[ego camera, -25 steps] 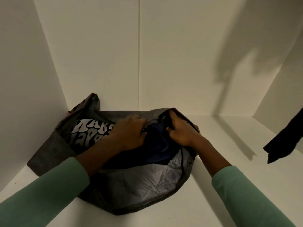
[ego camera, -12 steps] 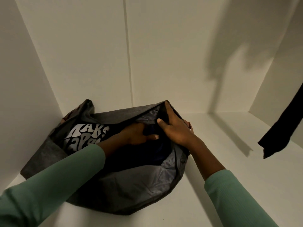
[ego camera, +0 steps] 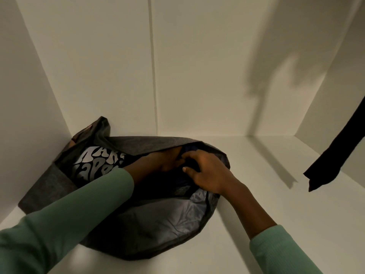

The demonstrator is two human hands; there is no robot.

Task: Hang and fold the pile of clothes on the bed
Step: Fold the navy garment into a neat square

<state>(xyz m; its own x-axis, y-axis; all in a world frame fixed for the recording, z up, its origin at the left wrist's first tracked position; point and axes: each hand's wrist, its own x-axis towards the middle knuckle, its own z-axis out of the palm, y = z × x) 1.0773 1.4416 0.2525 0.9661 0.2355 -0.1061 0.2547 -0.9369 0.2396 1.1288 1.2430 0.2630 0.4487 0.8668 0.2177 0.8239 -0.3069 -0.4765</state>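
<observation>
right hand [ego camera: 209, 172] grips dark clothes [ego camera: 169, 186] in grey bag [ego camera: 150, 230]; left hand [ego camera: 167, 161] inside.

Heathered charcoal-grey fabric wrap [ego camera: 142, 144] was plain outside; its silver-grey inner lining [ego camera: 167, 210] had a pale sheen. Black T-shirt [ego camera: 98, 165] carried wavy white-to-grey lettering. Dark navy cloth [ego camera: 190, 150] in the middle read almost black in shadow. Ribbed mint-green sleeves [ego camera: 79, 210] were plain on both arms. Plain black hanging garment [ego camera: 335, 155] was at right. White shelf [ego camera: 266, 214] and off-white walls [ego camera: 197, 66] showed grey shadows.
</observation>
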